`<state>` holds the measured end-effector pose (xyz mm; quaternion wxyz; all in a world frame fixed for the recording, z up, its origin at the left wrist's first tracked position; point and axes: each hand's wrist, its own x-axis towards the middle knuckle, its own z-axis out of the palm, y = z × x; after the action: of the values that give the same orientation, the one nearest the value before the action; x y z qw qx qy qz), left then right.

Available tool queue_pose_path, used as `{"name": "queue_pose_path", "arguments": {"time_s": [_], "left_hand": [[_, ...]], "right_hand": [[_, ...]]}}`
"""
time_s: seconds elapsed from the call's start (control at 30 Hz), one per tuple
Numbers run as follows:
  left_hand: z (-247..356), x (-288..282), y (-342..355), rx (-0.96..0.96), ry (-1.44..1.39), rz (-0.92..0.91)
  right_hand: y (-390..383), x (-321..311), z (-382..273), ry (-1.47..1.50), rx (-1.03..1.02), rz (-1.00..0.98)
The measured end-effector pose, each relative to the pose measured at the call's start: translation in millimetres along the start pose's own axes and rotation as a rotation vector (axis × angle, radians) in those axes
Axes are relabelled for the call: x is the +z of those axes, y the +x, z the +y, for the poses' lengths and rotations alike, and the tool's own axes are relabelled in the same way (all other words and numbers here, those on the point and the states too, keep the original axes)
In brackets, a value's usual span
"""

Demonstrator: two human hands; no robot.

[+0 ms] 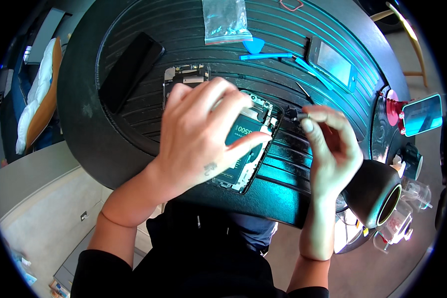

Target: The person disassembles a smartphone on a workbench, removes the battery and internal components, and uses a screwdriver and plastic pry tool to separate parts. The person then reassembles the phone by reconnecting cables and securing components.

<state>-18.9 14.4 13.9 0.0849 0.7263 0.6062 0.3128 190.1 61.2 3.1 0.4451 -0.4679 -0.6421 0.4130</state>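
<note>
An opened phone (243, 131) lies in front of me, its dark battery and circuit parts bare. My left hand (201, 116) rests over its left side, fingers bent and apart, the thumb stretched toward the phone's right rim. Just right of the phone, my right hand (330, 141) pinches a small dark piece (295, 115) between thumb and forefinger; its exact kind is too small to make out. Partly behind my left hand is another bared phone part (186, 74) with metal plates. My left palm hides some of the opened phone.
On the ridged black table (84, 114) lie a black phone (131, 72), a clear zip bag (226, 22), a blue pick (254, 45), blue pry tools (265, 56) and a lit-screen phone (333, 62). At right stand a phone on a red holder (422, 115) and a dark pot (375, 191).
</note>
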Motion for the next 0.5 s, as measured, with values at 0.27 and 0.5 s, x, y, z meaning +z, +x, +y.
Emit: {"name": "queue_pose_path", "arguments": {"time_s": [0.27, 0.5], "left_hand": [[34, 2, -17, -0.145, 0.373, -0.421], [41, 17, -13, -0.156, 0.412, -0.386]], "right_hand": [[5, 5, 8, 0.199, 0.325, -0.119], [4, 6, 8, 0.107, 0.309, -0.098]]}}
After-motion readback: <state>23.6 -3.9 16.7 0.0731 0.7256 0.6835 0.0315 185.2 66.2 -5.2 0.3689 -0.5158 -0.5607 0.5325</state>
